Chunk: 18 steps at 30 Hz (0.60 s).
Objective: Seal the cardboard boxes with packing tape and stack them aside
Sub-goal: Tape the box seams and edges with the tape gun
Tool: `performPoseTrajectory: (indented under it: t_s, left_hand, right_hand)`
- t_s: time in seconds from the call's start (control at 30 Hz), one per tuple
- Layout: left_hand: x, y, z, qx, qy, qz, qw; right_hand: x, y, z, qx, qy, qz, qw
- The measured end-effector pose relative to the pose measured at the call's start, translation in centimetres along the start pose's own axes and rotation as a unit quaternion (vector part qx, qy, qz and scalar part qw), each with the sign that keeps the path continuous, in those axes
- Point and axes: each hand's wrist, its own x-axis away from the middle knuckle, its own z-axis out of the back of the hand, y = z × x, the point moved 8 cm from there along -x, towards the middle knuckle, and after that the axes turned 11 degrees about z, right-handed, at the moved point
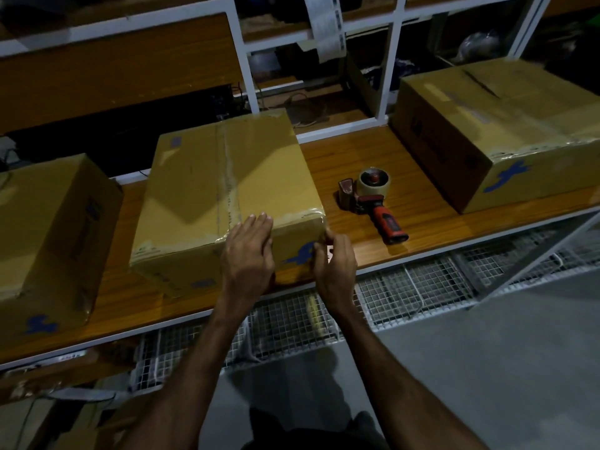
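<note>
On the wooden bench [373, 177], mid-left: taped middle box [227, 190], long axis near-to-far, slightly skewed.
Left hand [248, 251] is laid flat, fingers straight, on its near top edge; right hand [334, 264] is curled at the near right corner. Tape dispenser [373, 203] lies rightward, handle pointing near. Shelving is seen behind, mesh below.

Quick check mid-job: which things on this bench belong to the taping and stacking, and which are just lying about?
Job:
- middle box, left hand flat on its near edge, right hand at its corner
- left box
- right box
- tape dispenser

Lying about:
- hanging label strip
- cables on the shelf
- wire mesh baskets underneath
</note>
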Motion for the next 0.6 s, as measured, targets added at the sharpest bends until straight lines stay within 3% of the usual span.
performPoseTrajectory:
  t_s: [0.17, 0.37, 0.43, 0.53, 0.6]
  left_hand:
    - [0.1, -0.1, -0.2, 0.008, 0.020, -0.011, 1.000]
    - [0.2, -0.1, -0.1, -0.004, 0.030, -0.032, 0.999]
    - [0.2, -0.1, -0.1, -0.006, 0.033, -0.033, 0.999]
    - [0.3, 0.2, 0.2, -0.008, 0.048, -0.040, 0.998]
    - [0.4, 0.3, 0.3, -0.013, 0.062, -0.053, 0.997]
  right_hand:
    - [-0.2, -2.1, -0.2, 0.014, -0.001, 0.025, 1.000]
    - [-0.5, -2.3, -0.2, -0.114, -0.041, -0.033, 0.992]
    - [-0.9, -1.7, -0.2, -0.172, -0.070, -0.083, 0.979]
    - [-2.0, 0.3, 1.1, -0.237, -0.046, -0.203, 0.949]
    - [-4.2, 0.1, 2.5, -0.239, -0.037, -0.191, 0.951]
